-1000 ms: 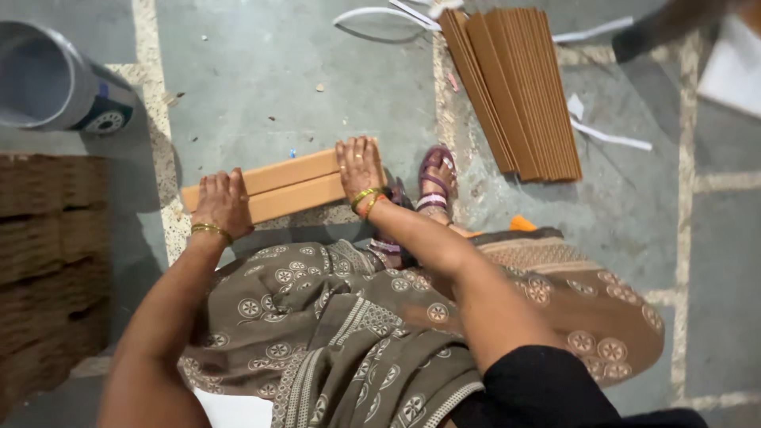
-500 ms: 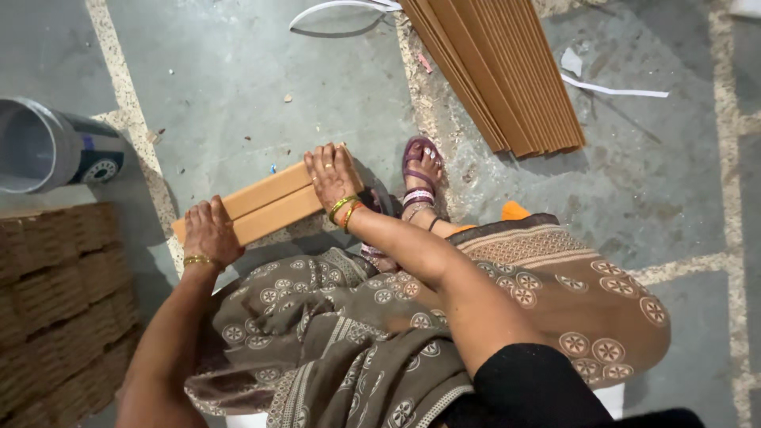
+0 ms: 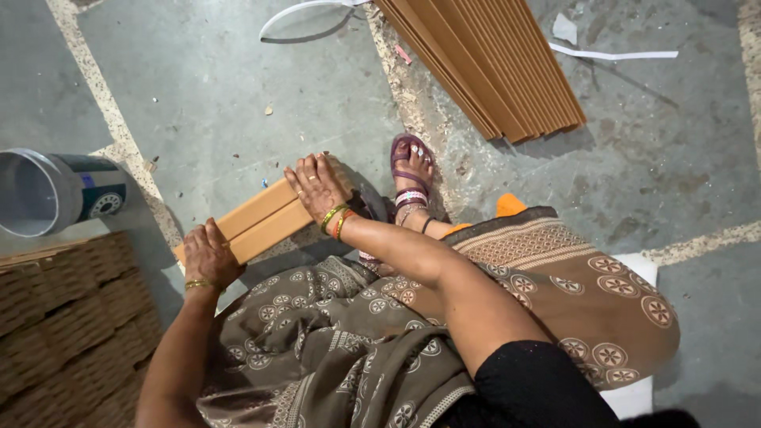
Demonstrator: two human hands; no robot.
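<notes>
Floor: grey concrete floor (image 3: 238,95) with pale seams and small scraps of litter, seen from above by a seated person in a patterned brown garment
Left grip: left hand (image 3: 208,255) curled over the near, lower-left end of the wooden slats (image 3: 258,223), fingers wrapped down over the end, thumb side hidden, so how tightly it clamps cannot be told
Right grip: right hand (image 3: 317,189) lies flat, fingers spread and pointing away, palm pressing on the far, upper-right end of the same slats; it pinches nothing
Slats: a small bundle of light orange-brown wooden strips lying side by side on the floor just in front of the knees
Long axis: runs from lower left to upper right, spanning from one hand to the other
Nearer hand: both touch the bundle, one at each end; neither is closer than the other
Foot: sandalled foot (image 3: 411,170) just beside the right hand, to its right
Stack: larger pile of long brown strips (image 3: 491,63) well apart, up and to the right
Bucket: grey bucket (image 3: 47,194) on its side at the left edge
Mats: woven brown mats (image 3: 63,317) stacked at lower left, beside the left arm
Loose strips: white plastic straps (image 3: 610,54) near the big pile
</notes>
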